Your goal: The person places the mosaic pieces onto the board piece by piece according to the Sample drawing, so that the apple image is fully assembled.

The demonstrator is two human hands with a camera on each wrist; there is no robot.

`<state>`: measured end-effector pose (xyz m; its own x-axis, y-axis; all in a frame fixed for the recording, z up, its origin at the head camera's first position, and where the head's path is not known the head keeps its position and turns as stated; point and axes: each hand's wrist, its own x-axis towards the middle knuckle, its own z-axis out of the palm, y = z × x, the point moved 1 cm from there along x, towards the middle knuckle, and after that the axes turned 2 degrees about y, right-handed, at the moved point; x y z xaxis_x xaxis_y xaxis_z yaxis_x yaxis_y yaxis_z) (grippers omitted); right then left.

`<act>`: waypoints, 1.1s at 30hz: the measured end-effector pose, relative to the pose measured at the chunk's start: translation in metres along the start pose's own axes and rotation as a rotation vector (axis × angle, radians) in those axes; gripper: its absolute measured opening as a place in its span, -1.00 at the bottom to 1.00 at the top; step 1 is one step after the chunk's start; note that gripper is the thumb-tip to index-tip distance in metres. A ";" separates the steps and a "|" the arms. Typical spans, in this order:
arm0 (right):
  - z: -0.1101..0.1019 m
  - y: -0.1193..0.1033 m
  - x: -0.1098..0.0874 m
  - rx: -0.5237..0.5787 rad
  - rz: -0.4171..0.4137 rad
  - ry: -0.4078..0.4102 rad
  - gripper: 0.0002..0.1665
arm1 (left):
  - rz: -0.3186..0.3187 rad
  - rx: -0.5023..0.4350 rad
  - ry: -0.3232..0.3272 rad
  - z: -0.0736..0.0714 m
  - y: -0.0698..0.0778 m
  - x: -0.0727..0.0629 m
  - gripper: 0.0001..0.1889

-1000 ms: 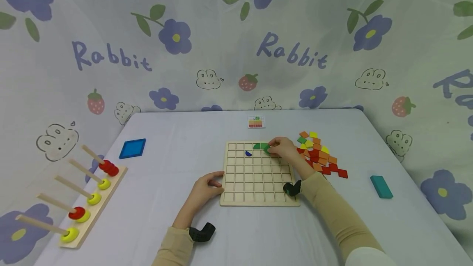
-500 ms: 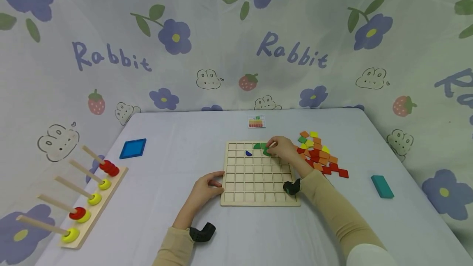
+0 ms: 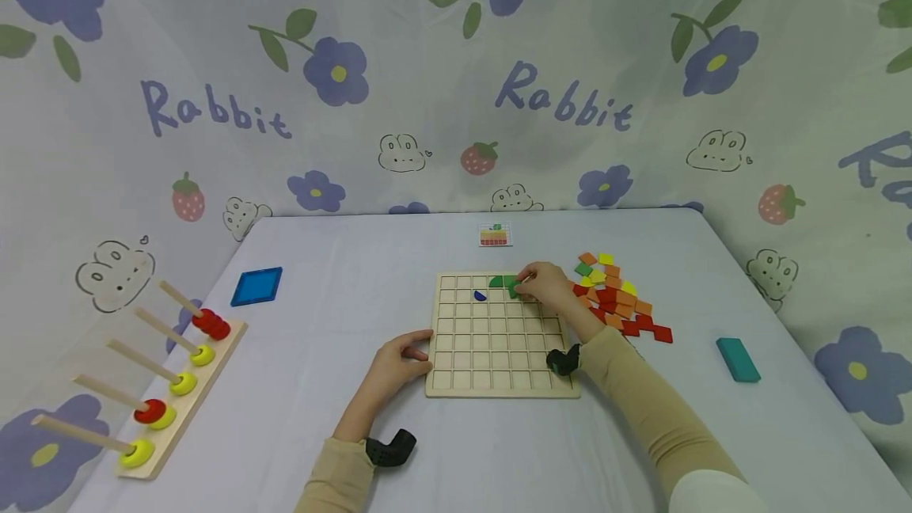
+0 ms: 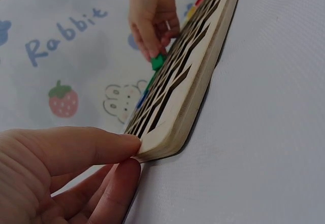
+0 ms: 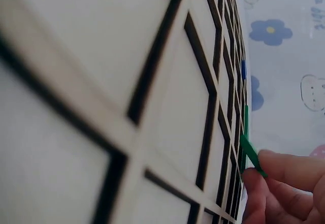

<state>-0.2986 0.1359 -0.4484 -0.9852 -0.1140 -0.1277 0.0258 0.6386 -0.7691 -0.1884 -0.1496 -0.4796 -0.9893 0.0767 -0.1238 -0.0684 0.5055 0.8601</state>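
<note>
A square wooden grid board [image 3: 492,339] lies on the white-covered table. At its left edge, the left hand [image 3: 395,361] pinches the rim between thumb and finger, as the left wrist view shows up close. Over the board's far right part, the right hand [image 3: 545,285] pinches a small green tile [image 5: 252,155] by its edge. That tile is tilted against the grid in the right wrist view. Just beyond it, a green piece with a rounded side [image 3: 496,282] lies in the top row. To the left, a small dark blue half-round piece [image 3: 480,296] sits on the grid.
Right of the board is a loose pile of red, orange, yellow and green tiles [image 3: 623,307]. A printed pattern card [image 3: 495,234] lies behind the board. A blue tray [image 3: 256,286] and a peg stand with rings [image 3: 181,410] are at left, a teal block [image 3: 738,360] at right.
The right hand makes only small shifts over the same spot, and the green tile in its fingers changes its angle slightly. The left hand stays at the board's edge.
</note>
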 end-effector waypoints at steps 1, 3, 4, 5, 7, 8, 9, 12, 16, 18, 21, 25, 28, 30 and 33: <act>0.000 0.000 0.000 -0.028 -0.008 -0.001 -0.80 | -0.001 -0.001 0.001 0.000 0.000 0.000 -0.47; -0.001 -0.001 -0.001 -0.077 -0.024 -0.010 -0.80 | -0.004 -0.002 0.001 0.000 0.001 0.000 -0.47; 0.000 -0.001 -0.001 -0.097 -0.034 -0.014 -0.80 | -0.006 -0.002 0.001 0.000 0.001 0.000 -0.47; 0.000 -0.001 -0.001 -0.118 -0.043 -0.015 -0.81 | -0.005 -0.001 0.000 0.000 0.001 0.000 -0.47; 0.000 -0.001 0.000 -0.133 -0.059 -0.022 -0.81 | -0.003 -0.003 -0.002 0.000 0.001 0.000 -0.47; 0.001 -0.001 0.000 -0.139 -0.067 -0.025 -0.82 | -0.001 -0.004 -0.003 0.000 0.001 0.000 -0.47; 0.001 -0.001 0.001 -0.141 -0.072 -0.027 -0.82 | 0.002 -0.005 -0.003 0.000 0.001 0.000 -0.47; 0.002 0.000 0.002 -0.147 -0.091 -0.036 -0.84 | 0.006 -0.013 -0.002 0.000 0.001 -0.001 -0.47; 0.003 0.000 0.003 -0.162 -0.101 -0.039 -0.83 | 0.005 -0.012 0.002 -0.001 0.002 -0.001 -0.47; 0.003 -0.001 0.003 -0.183 -0.114 -0.039 -0.83 | 0.003 -0.008 0.002 -0.001 0.003 -0.001 -0.47; 0.004 -0.002 0.004 -0.205 -0.119 -0.037 -0.86 | 0.000 -0.006 0.000 -0.002 0.003 -0.001 -0.47; 0.004 -0.002 0.003 -0.207 -0.113 -0.039 -0.86 | 0.000 -0.003 0.000 -0.002 0.004 -0.001 -0.47; 0.004 -0.004 0.002 -0.199 -0.104 -0.039 -0.85 | 0.002 0.003 0.001 -0.002 0.003 -0.001 -0.47; 0.004 -0.004 0.002 -0.193 -0.098 -0.034 -0.85 | 0.001 0.006 0.002 -0.001 0.003 -0.001 -0.47; 0.003 -0.004 0.001 -0.193 -0.100 -0.026 -0.85 | -0.001 0.008 0.001 -0.001 0.003 -0.001 -0.47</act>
<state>-0.2997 0.1309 -0.4473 -0.9765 -0.2020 -0.0754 -0.1068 0.7570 -0.6446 -0.1882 -0.1492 -0.4766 -0.9894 0.0759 -0.1240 -0.0680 0.5124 0.8561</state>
